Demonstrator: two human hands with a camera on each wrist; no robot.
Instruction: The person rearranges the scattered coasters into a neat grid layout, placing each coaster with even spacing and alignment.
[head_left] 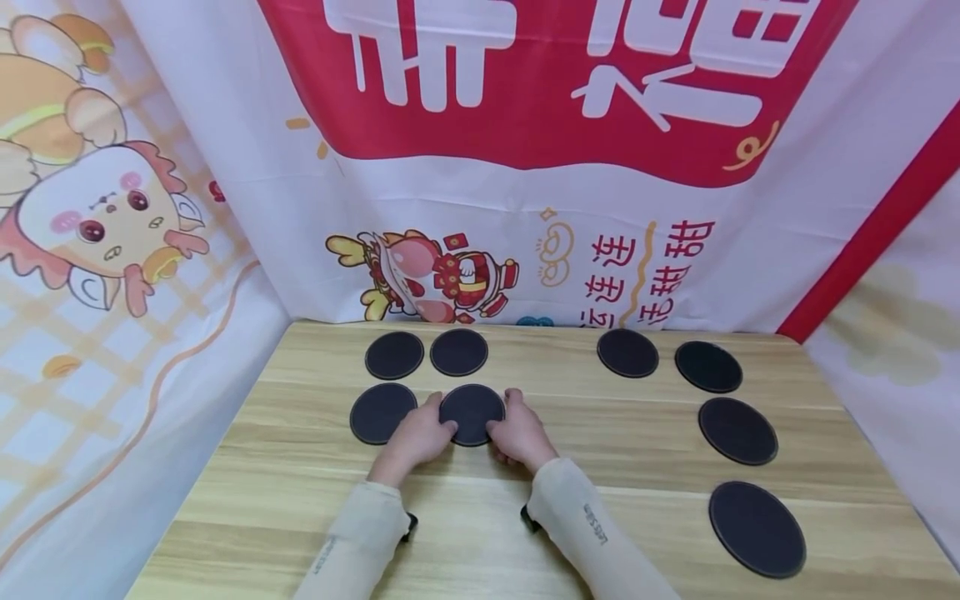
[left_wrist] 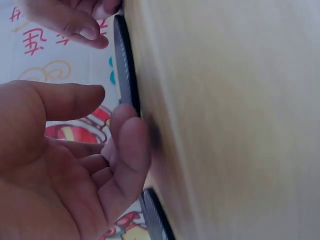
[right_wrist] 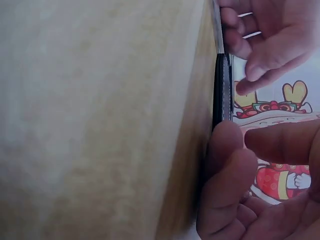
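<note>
A round black coaster (head_left: 472,415) with a stitched rim lies on the wooden table between both hands. At its left edge is my left hand (head_left: 420,433), fingers against the side and thumb over the rim. My right hand (head_left: 521,435) mirrors this at the right edge. In the left wrist view, a small gap shows between the left thumb (left_wrist: 90,100) and the coaster (left_wrist: 126,65). The right wrist view shows the right fingertips (right_wrist: 227,137) at the coaster's edge, its thumb slightly apart. Another black coaster (head_left: 378,413) lies just left, partly behind my left hand.
Two black coasters, one (head_left: 394,355) beside another (head_left: 459,352), lie at the back left. Several more curve down the right side, from a coaster (head_left: 628,353) at the back to a coaster (head_left: 757,529) near the front. Printed cloth (head_left: 450,192) hangs behind the table (head_left: 285,500).
</note>
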